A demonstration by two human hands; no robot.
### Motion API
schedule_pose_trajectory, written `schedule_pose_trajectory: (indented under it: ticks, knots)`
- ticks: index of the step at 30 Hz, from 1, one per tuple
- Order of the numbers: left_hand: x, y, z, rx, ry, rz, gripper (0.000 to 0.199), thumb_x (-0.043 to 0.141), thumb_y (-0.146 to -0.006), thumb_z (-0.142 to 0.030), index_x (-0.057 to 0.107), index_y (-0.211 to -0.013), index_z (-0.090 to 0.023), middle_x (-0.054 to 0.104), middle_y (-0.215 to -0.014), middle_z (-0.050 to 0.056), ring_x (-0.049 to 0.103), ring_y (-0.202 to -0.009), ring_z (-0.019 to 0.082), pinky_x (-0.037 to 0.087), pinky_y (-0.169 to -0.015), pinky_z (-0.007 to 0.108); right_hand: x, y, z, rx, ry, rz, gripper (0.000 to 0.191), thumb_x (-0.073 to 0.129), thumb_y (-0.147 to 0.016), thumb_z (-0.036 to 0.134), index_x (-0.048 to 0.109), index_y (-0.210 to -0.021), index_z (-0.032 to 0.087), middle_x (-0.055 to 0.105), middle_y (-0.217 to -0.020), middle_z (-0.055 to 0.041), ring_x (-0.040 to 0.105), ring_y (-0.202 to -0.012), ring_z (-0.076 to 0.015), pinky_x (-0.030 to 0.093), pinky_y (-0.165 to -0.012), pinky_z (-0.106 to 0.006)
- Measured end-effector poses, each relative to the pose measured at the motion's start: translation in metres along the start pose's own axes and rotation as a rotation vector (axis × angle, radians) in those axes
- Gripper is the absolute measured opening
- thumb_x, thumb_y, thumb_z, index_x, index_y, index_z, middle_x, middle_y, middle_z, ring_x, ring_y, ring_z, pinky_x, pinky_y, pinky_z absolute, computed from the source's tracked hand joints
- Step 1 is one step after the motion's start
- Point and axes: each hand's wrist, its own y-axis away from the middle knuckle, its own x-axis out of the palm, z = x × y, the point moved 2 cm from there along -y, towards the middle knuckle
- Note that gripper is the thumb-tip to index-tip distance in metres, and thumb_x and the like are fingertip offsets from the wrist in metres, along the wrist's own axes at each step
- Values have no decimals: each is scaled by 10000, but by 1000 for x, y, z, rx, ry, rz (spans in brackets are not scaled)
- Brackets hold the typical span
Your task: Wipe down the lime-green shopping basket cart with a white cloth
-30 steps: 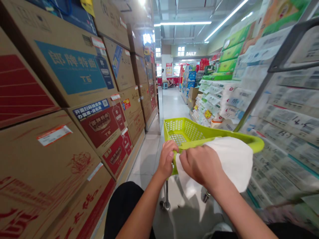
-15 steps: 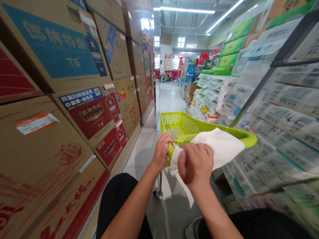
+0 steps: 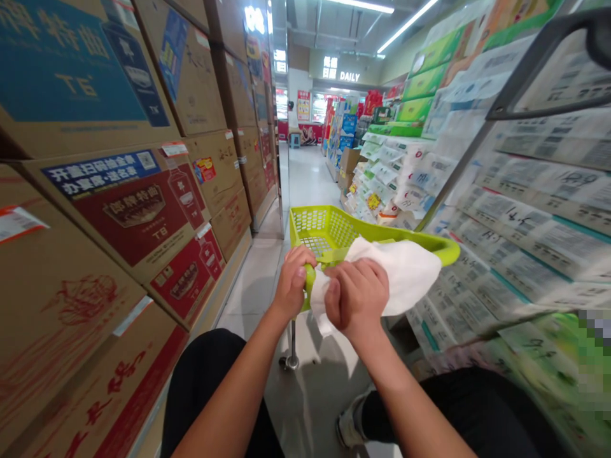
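Note:
A lime-green plastic basket (image 3: 367,226) with perforated walls, part of a wheeled shopping cart, stands in front of me at about knee height. My left hand (image 3: 291,280) is closed around the near left corner of its rim. My right hand (image 3: 358,294) grips a white cloth (image 3: 410,273) and presses it against the near rim, just beside the left hand. The cloth drapes over the rim to the right and hides part of it. A metal leg with a caster (image 3: 292,362) shows below the basket's left corner.
Stacked cardboard cartons (image 3: 138,216) line the left side. Packs of tissue paper (image 3: 515,222) are piled on the right, close to the cart. The cart's dark grey handle (image 3: 529,76) rises at upper right. A tiled aisle (image 3: 315,178) runs ahead to a blue stool (image 3: 294,138).
The view has turned slightly, so cart, hands and shelves appear further left. Both hands keep their grips, and the cloth stays over the near rim.

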Motion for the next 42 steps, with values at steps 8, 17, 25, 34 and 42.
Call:
schedule_pose_trajectory:
  ticks: [8, 17, 25, 34, 42]
  knots:
    - [10, 7, -6, 12, -75, 18, 481, 193, -1027, -564, 522, -882, -245, 585, -900, 67, 542, -924, 256, 422, -905, 455, -17, -23, -1, 156, 162, 390, 429, 434, -982, 297, 771, -745, 181, 740, -709, -123, 680, -679, -237, 428, -729, -340]
    - [14, 7, 3, 55, -100, 118, 494, 185, -1052, -555, 560, -1041, -234, 599, -1037, 91, 548, -1041, 253, 405, -965, 460, -10, -33, -24, 41, 137, 472, 471, 398, -1013, 364, 757, -772, 177, 752, -756, -119, 677, -718, -230, 391, -697, -330]
    - [18, 8, 2, 26, -54, 119, 458, 194, -1056, -517, 554, -1099, -239, 583, -1123, 99, 533, -1124, 254, 398, -1038, 461, 3, 7, -21, 109, -33, 5, 480, 299, -1015, 299, 712, -785, 214, 738, -782, -77, 652, -822, -227, 380, -913, -381]
    - [31, 22, 11, -15, 25, 121, 575, 246, -1048, -557, 238, -1555, -287, 466, -1410, 134, 424, -1376, 281, 299, -1195, 542, -9, -51, -20, 66, 148, 678, 462, 366, -1018, 355, 768, -921, 150, 778, -877, -158, 706, -753, -268, 367, -630, -319]
    - [-14, 10, 39, 38, -332, 312, 654, 402, -1026, -547, 282, -1595, -248, 386, -1590, 160, 351, -1488, 314, 283, -1239, 542, -16, -15, -46, -197, 19, 374, 537, 357, -1008, 475, 654, -657, 199, 604, -576, -62, 537, -560, -191, 344, -664, -337]
